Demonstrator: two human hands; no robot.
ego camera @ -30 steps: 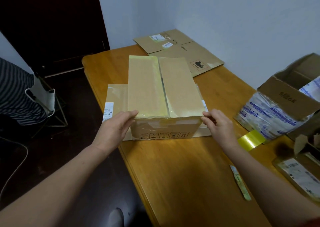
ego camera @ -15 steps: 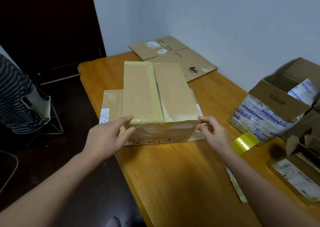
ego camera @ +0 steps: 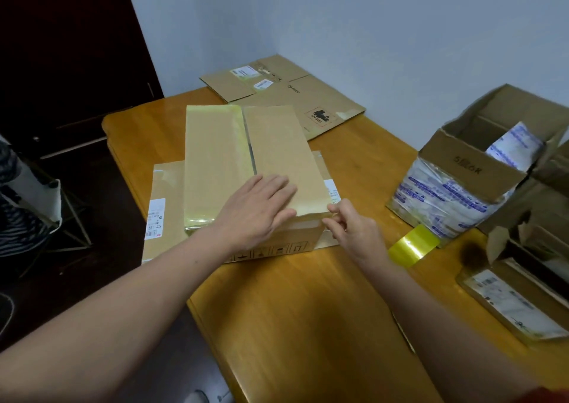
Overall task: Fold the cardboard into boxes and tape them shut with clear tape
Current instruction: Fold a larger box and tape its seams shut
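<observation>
The box (ego camera: 277,144) is pressed by the flat, released left grip (ego camera: 255,208), its corner pinched by the right grip (ego camera: 354,230), the tape roll (ego camera: 412,245) lying just right of that.

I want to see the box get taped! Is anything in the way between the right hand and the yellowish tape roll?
Nothing visible is. The tape roll sits on the table just right of the right hand, with only bare wood between them. That hand pinches the near corner of the box.
</observation>
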